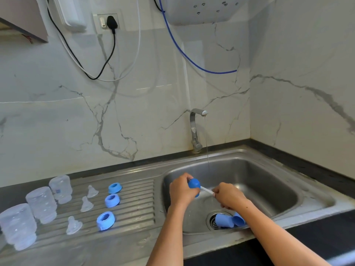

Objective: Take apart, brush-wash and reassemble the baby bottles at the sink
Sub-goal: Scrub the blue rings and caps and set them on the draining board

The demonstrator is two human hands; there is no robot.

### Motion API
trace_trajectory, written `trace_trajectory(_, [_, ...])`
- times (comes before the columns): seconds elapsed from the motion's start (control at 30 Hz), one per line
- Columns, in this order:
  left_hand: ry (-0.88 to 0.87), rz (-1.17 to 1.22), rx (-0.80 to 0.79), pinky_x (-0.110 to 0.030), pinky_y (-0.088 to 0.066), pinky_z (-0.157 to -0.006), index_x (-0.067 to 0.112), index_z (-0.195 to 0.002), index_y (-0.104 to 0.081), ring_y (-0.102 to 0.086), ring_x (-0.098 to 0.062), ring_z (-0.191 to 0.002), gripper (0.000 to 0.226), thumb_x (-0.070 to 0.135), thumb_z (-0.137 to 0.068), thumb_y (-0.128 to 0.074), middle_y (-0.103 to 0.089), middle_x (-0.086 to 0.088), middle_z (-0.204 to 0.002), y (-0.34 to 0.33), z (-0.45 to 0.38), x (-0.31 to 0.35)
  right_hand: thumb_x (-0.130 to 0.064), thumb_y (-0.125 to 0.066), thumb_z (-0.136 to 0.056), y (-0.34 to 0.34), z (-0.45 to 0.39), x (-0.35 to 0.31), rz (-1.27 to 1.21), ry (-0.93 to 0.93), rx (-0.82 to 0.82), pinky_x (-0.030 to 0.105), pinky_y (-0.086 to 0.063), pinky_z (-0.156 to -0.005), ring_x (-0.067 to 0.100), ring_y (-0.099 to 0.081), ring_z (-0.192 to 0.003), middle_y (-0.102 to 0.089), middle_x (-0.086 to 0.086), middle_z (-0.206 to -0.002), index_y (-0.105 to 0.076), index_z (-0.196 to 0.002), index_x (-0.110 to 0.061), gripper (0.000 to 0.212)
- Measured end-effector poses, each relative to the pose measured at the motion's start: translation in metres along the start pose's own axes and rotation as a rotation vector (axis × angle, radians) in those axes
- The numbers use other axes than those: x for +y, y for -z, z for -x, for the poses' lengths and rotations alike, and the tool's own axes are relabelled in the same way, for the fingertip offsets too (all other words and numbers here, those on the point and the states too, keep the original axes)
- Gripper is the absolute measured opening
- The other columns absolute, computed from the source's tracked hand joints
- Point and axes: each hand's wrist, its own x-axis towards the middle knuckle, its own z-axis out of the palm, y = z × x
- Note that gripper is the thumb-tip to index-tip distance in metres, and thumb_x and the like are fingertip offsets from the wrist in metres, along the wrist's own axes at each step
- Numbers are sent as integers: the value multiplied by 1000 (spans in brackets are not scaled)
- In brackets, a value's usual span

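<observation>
While the blue cap (194, 184) sat over the sink basin (269, 181), just short of the thin stream from the tap (196, 129), the left hand (181, 191) was wrapped around it and the right hand (228, 195) pinched the white brush handle (207, 190) running into its mouth. Light, stiff and probably slick when wet, it seemed best held around its wall. Two more caps (229, 220) lay by the drain; bottles (41, 204), teats (86, 204) and rings (112, 200) stood on the drainboard.

Over the sink (288, 181) I see my left hand (181, 191) gripping a blue cap (194, 184), my right hand (228, 195) holding a white brush handle (206, 190) entering it; two blue caps (229, 220) lie at the sink's drain.
</observation>
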Motion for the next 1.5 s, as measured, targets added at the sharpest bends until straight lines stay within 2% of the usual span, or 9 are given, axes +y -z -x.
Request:
trace_trajectory(0.17, [57,67,128,-32,-51,-80,26,-93,-65,-63,-18,-88,33,32,-66,-82,-67,6,-93,12,-8,6,-8,-35,-96,3,0,-24,-486,-62,-3,23,-35,-42,15,-42,-47,-51,6,-63,-57,-127,-10,38])
trace_trajectory(0.23, [108,128,190,-29,-50,-75,23,-94,-65,-63,-17,-85,35,33,-66,-83,-67,5,-92,24,-13,9,-4,-31,-96,3,-2,-41,-702,-129,-53,21,-29,-39,15,-37,-44,-46,9,-59,-56,-121,-4,36])
trace_trajectory(0.4, [235,103,163,-21,-42,-59,18,-100,-64,-62,-16,-88,43,31,-66,-85,-67,-2,-100,67,-31,-10,-3,-30,-98,-12,-9,-67,-891,-111,-132,22,-36,-39,18,-37,-45,-44,9,-55,-54,-95,-3,25])
trace_trajectory(0.5, [248,85,196,-24,-39,-60,15,-98,-64,-60,-16,-86,41,27,-65,-86,-67,-4,-101,100,-46,-33,0,-29,-97,-32,-13,-65,-877,-79,-87,24,-36,-41,18,-37,-45,-43,10,-55,-51,-87,-5,25])
trace_trajectory(0.6, [275,52,187,-24,-39,-67,12,-98,-64,-58,-15,-85,42,26,-65,-86,-68,-6,-102,123,-60,-53,1,-28,-95,-42,-18,-61,-819,-86,-64,22,-36,-39,19,-37,-48,-45,11,-61,-48,-94,-5,21])
trace_trajectory(0.9, [337,-8,142,-25,-41,-75,9,-103,-64,-60,-19,-97,43,21,-67,-85,-66,-7,-109,137,-77,-97,1,-31,-94,-53,-27,-58,-706,-45,-77,22,-35,-39,20,-39,-44,-46,13,-61,-51,-91,-3,21])
trace_trajectory(1.17, [349,4,139,-28,-42,-80,12,-90,-57,-53,-18,-92,29,15,-74,-81,-63,-11,-109,135,-80,-108,-4,-33,-98,-46,-14,-64,-702,-36,-118,19,-34,-38,16,-39,-49,-46,10,-66,-52,-110,-3,23])
trace_trajectory(1.33, [386,13,151,-32,-43,-89,2,-115,-58,-56,-26,-109,51,16,-72,-83,-60,-13,-121,137,-81,-108,-5,-34,-99,-43,-10,-66,-713,-49,-123,17,-32,-37,14,-38,-47,-45,9,-66,-52,-115,-3,24])
trace_trajectory(1.5, [382,32,181,-29,-42,-85,3,-121,-57,-56,-28,-114,59,20,-71,-84,-58,-14,-125,145,-85,-105,-7,-35,-99,-44,-12,-65,-707,-62,-131,17,-33,-37,14,-40,-46,-47,8,-66,-52,-115,-4,24])
